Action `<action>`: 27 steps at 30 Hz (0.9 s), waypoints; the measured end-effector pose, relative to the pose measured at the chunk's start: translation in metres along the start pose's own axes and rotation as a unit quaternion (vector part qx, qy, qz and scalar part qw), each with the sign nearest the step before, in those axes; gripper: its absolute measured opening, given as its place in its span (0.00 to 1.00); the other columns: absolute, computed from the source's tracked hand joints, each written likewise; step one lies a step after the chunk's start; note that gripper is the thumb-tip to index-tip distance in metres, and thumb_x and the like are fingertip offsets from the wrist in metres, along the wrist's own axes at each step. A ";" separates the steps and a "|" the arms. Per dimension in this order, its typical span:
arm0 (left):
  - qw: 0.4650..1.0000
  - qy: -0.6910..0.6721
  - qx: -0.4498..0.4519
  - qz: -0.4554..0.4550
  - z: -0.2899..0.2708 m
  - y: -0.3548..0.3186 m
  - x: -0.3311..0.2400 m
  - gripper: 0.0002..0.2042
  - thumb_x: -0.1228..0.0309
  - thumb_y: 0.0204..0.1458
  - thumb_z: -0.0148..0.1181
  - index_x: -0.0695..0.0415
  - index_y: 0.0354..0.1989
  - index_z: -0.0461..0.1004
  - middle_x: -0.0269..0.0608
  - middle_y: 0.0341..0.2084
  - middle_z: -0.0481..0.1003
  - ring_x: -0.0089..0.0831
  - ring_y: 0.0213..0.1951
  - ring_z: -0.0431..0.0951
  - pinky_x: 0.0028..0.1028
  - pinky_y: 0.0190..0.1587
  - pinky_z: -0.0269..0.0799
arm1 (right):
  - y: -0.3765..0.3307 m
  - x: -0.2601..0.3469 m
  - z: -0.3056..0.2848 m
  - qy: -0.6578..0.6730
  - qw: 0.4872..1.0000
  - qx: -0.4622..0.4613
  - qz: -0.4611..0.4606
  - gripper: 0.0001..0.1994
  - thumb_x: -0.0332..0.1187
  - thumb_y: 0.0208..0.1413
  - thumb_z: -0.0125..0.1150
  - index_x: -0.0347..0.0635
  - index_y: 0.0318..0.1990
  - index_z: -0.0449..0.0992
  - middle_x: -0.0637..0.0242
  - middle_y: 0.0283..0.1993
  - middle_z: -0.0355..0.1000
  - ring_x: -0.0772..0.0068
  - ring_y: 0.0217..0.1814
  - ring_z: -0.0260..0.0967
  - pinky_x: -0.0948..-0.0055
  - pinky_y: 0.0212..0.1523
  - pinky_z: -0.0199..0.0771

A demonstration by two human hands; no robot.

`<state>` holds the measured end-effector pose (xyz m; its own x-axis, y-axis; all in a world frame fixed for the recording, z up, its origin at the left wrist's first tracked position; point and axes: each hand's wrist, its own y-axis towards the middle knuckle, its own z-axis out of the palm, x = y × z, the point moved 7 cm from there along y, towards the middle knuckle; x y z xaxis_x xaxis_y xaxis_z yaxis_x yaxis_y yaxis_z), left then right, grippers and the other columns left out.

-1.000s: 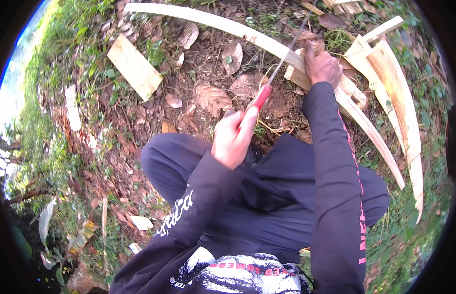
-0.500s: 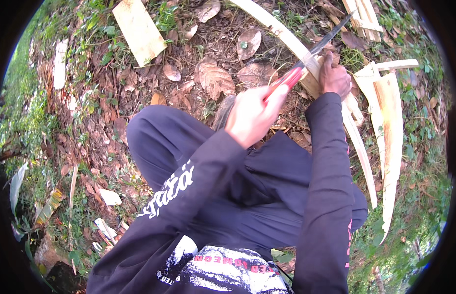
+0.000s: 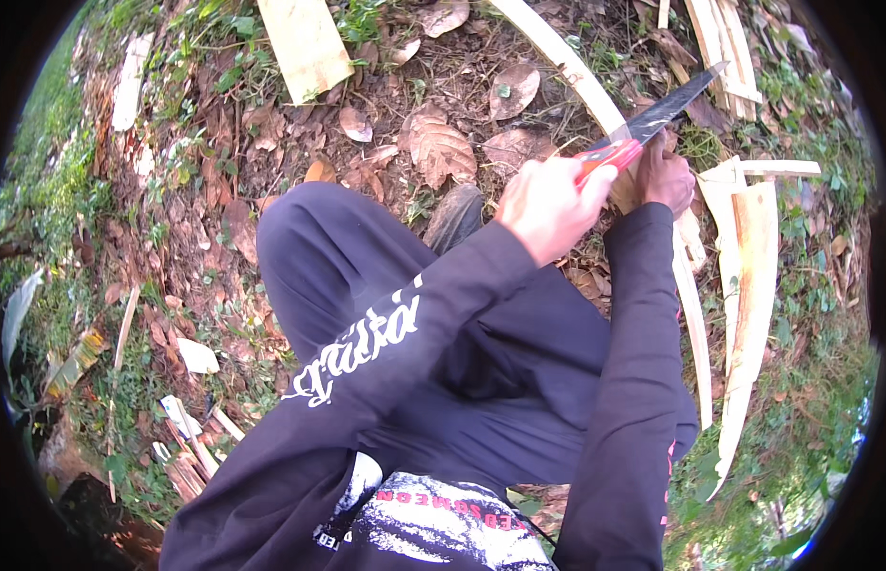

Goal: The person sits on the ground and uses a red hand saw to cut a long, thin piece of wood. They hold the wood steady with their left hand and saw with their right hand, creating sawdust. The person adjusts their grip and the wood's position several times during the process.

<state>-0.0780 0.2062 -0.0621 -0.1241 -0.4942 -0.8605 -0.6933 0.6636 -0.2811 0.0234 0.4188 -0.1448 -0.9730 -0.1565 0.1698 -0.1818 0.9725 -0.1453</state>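
have a pale flat board (image 3: 305,48) lying well left of the grip of the left hand (image 3: 554,206), farther ahead on the leaf litter, and a crinkled brown leaf (image 3: 438,147) nearer on that same side. hold the left hand closed snugly round a red handle (image 3: 609,160), thumb laid along it, leaving no visible gap. point the dark blade (image 3: 673,107) ahead and to the right of that grip, across a curved wooden strip (image 3: 581,81) running between both hands. bunch the right hand (image 3: 667,181) in a tight curl just right of the handle, apparently clasping the strip, fingertips being mostly hidden. see tapered pale pieces (image 3: 755,238) near the right grip on its right, well apart from it, and split wood (image 3: 721,48) farther ahead.

compared with half a second ago, have brought the left hand closer to the right, sliding the red handle from just short of the strip to over it. reach a little farther past the right grip with the blade tip, showing more of the blade's flat side.
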 end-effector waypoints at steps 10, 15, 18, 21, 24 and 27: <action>0.994 -0.060 0.051 -0.071 -0.036 -0.060 0.030 0.16 0.60 0.60 0.53 0.62 0.42 0.78 0.36 0.11 0.60 0.20 0.17 0.59 0.27 0.23 0.61 | 0.007 -0.006 0.007 -0.029 0.999 -0.015 0.016 0.35 0.67 0.53 0.41 0.44 0.40 0.82 0.46 0.41 0.76 0.46 0.46 0.74 0.57 0.49 0.70; 1.000 -0.010 0.023 -0.018 -0.003 0.005 0.005 0.22 0.55 0.59 0.53 0.64 0.25 0.73 0.46 0.11 0.64 0.31 0.16 0.63 0.33 0.23 0.61 | 0.002 0.000 0.002 -0.009 1.000 0.024 0.015 0.35 0.68 0.53 0.40 0.46 0.41 0.82 0.47 0.42 0.76 0.48 0.48 0.73 0.58 0.50 0.70; 0.992 -0.047 0.086 -0.084 -0.016 -0.034 0.027 0.18 0.58 0.59 0.52 0.63 0.31 0.77 0.45 0.13 0.69 0.31 0.17 0.70 0.32 0.24 0.66 | 0.004 -0.005 -0.003 -0.010 1.000 0.015 0.016 0.36 0.66 0.53 0.40 0.42 0.40 0.82 0.44 0.43 0.75 0.46 0.48 0.73 0.58 0.52 0.68; 0.977 -0.123 0.066 -0.163 -0.043 -0.091 0.067 0.17 0.59 0.62 0.51 0.60 0.28 0.73 0.24 0.14 0.63 0.11 0.17 0.59 0.17 0.20 0.51 | -0.001 0.004 -0.005 0.035 0.999 0.027 -0.004 0.36 0.65 0.55 0.41 0.38 0.37 0.82 0.44 0.41 0.76 0.47 0.45 0.74 0.58 0.51 0.66; 0.983 -0.101 0.065 -0.138 -0.031 -0.064 0.050 0.21 0.59 0.61 0.53 0.61 0.19 0.70 0.29 0.12 0.64 0.15 0.18 0.62 0.21 0.21 0.57 | -0.002 -0.002 -0.006 0.029 0.999 0.037 0.004 0.36 0.64 0.55 0.40 0.37 0.38 0.81 0.44 0.41 0.76 0.49 0.45 0.74 0.59 0.52 0.64; 0.994 -0.080 0.067 -0.040 0.009 0.010 0.026 0.23 0.58 0.61 0.51 0.63 0.18 0.67 0.30 0.11 0.61 0.18 0.16 0.59 0.25 0.20 0.56 | -0.003 0.002 -0.005 0.032 0.999 0.040 0.000 0.36 0.64 0.56 0.39 0.36 0.39 0.81 0.44 0.41 0.76 0.50 0.46 0.73 0.61 0.54 0.63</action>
<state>-0.0813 0.2049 -0.0912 0.0505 -0.4602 -0.8864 -0.5951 0.6989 -0.3968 0.0229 0.4163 -0.1389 -0.9624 -0.1433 0.2306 -0.1957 0.9550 -0.2231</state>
